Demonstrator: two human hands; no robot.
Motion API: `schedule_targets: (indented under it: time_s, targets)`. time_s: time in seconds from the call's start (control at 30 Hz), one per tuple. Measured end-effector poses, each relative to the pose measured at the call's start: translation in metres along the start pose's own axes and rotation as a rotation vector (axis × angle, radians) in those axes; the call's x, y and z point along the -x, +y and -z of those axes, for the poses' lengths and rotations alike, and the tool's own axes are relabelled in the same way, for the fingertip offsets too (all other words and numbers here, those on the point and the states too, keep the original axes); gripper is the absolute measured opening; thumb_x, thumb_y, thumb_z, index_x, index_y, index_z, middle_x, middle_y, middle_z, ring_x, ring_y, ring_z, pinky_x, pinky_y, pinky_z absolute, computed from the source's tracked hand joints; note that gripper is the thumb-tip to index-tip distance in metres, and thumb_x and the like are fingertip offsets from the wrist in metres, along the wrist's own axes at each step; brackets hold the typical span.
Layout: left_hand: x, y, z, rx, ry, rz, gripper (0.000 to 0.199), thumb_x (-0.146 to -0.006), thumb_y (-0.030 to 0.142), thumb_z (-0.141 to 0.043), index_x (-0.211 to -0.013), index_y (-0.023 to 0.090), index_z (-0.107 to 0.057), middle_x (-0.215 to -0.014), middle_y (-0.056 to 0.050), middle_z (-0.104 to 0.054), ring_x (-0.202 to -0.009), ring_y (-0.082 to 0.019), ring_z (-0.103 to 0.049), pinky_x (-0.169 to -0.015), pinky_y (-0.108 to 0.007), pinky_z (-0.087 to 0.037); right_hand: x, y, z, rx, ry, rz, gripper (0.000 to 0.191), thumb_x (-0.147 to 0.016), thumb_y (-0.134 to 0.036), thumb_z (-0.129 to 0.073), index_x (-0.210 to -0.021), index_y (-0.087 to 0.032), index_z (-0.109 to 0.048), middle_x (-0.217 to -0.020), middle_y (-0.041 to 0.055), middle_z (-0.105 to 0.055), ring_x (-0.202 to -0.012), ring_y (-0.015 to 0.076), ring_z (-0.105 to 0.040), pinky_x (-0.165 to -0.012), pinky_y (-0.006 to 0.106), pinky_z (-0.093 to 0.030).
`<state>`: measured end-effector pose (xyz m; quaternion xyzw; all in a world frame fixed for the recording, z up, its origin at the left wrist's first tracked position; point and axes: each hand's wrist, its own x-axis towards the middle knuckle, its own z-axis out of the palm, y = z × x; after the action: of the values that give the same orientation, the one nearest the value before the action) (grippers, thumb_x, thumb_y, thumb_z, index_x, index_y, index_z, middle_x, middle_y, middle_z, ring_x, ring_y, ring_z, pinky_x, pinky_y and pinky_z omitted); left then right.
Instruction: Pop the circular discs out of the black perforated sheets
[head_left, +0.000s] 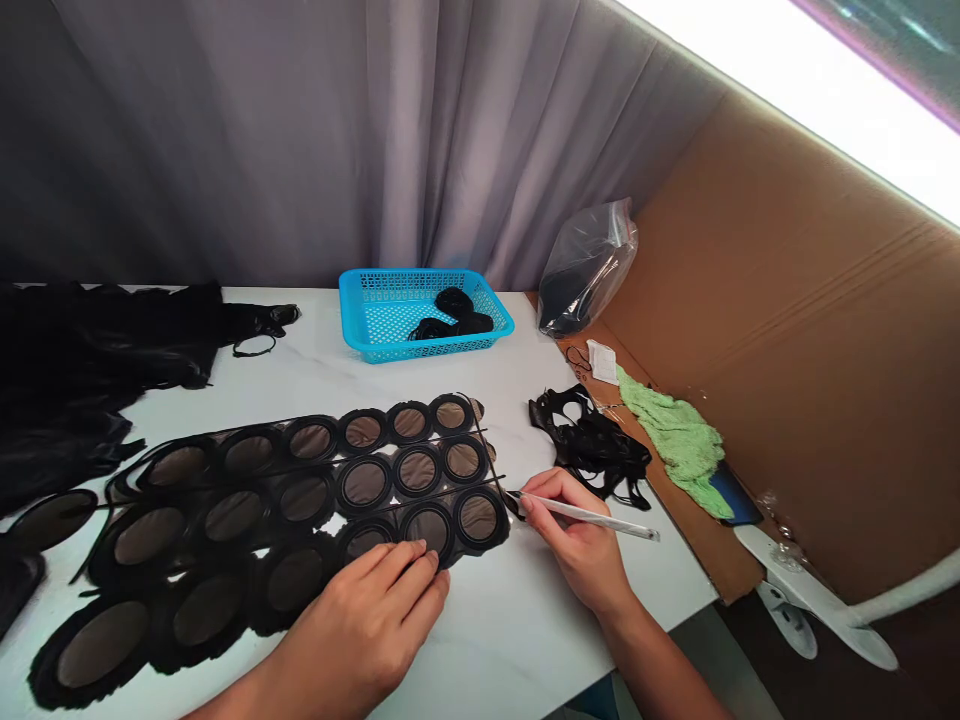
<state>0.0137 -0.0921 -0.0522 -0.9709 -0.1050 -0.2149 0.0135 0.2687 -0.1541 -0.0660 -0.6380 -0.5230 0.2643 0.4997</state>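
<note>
A black sheet of joined rubber-like rings (364, 483), in three rows with ragged edges, lies on the white table (480, 640). My left hand (379, 610) rests on its near edge, fingers stretched out and pressing down over the front row. At the sheet's right end, my right hand (574, 535) grips a slim, pale, pen-shaped tool (592, 514) between thumb and fingers. The tool's dark tip points left, close to the rings' right edge; whether it touches them I cannot tell. A thin black strip (491, 455) runs along that edge.
A blue basket (360, 345) with black rings stands behind the sheet. Black scraps (596, 440) lie right, near a green cloth (675, 435), a clear bag (589, 265) and a cardboard wall (810, 350). A dark pile (97, 350) fills the left.
</note>
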Motion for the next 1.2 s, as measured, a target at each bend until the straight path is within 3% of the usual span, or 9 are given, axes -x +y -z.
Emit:
schedule_targets:
  time_s: [0.3,0.5,0.73,0.9,1.03,1.2]
  targets:
    - [-0.002,0.0,0.0,0.003,-0.019,0.007,0.035,-0.085,0.0,-0.046,-0.111,0.013,-0.064,-0.1,-0.009,-0.07,-0.087,-0.022,-0.062,-0.08,-0.036,-0.05,-0.001,0.0,0.0,-0.01,-0.003,-0.002,0.02,-0.092,-0.029,-0.061,-0.073,-0.021,-0.059,-0.078,0.0027,-0.062,-0.074,0.0177,-0.058,-0.067,0.03,-0.044]
    - [-0.002,0.001,-0.006,-0.017,-0.033,0.06,0.031,-0.093,0.009,-0.048,-0.119,0.014,-0.064,-0.118,-0.012,-0.068,-0.093,-0.024,-0.062,-0.084,-0.04,-0.047,0.0,-0.001,0.001,-0.021,-0.01,-0.003,0.019,-0.092,-0.027,-0.061,-0.074,-0.021,-0.06,-0.079,0.0025,-0.063,-0.074,0.0172,-0.058,-0.068,0.029,-0.044]
    - [-0.001,0.003,-0.012,0.006,-0.02,0.106,0.028,-0.097,0.015,-0.048,-0.12,0.016,-0.064,-0.115,-0.008,-0.07,-0.094,-0.024,-0.06,-0.085,-0.041,-0.044,0.0,0.0,0.001,-0.016,-0.011,-0.006,0.019,-0.092,-0.028,-0.061,-0.075,-0.021,-0.06,-0.08,0.0028,-0.063,-0.075,0.0173,-0.058,-0.068,0.029,-0.045]
    - [0.0,0.002,-0.009,0.09,-0.04,0.116,0.03,-0.094,0.009,-0.049,-0.118,0.017,-0.063,-0.116,-0.008,-0.068,-0.094,-0.024,-0.059,-0.084,-0.04,-0.045,0.003,0.003,0.001,-0.015,-0.01,-0.072,0.018,-0.093,-0.035,-0.06,-0.082,-0.021,-0.061,-0.076,0.0012,-0.061,-0.068,0.0156,-0.056,-0.063,0.027,-0.044]
    - [-0.001,-0.02,0.004,0.145,-0.13,0.241,0.038,-0.09,0.003,-0.043,-0.121,0.021,-0.058,-0.115,-0.007,-0.064,-0.095,-0.022,-0.059,-0.078,-0.035,-0.047,0.007,0.008,0.001,-0.048,-0.009,-0.158,0.022,-0.094,-0.042,-0.059,-0.094,-0.021,-0.063,-0.077,0.002,-0.065,-0.068,0.0158,-0.06,-0.062,0.026,-0.048]
    - [0.024,-0.083,0.035,-0.008,-0.26,0.602,0.017,-0.087,0.02,-0.055,-0.104,0.023,-0.056,-0.102,-0.006,-0.059,-0.09,-0.026,-0.057,-0.069,-0.036,-0.044,0.009,0.015,-0.001,-0.129,0.003,-0.115,0.032,-0.1,-0.045,-0.046,-0.11,-0.02,-0.063,-0.083,0.005,-0.07,-0.066,0.0151,-0.062,-0.063,0.026,-0.051]
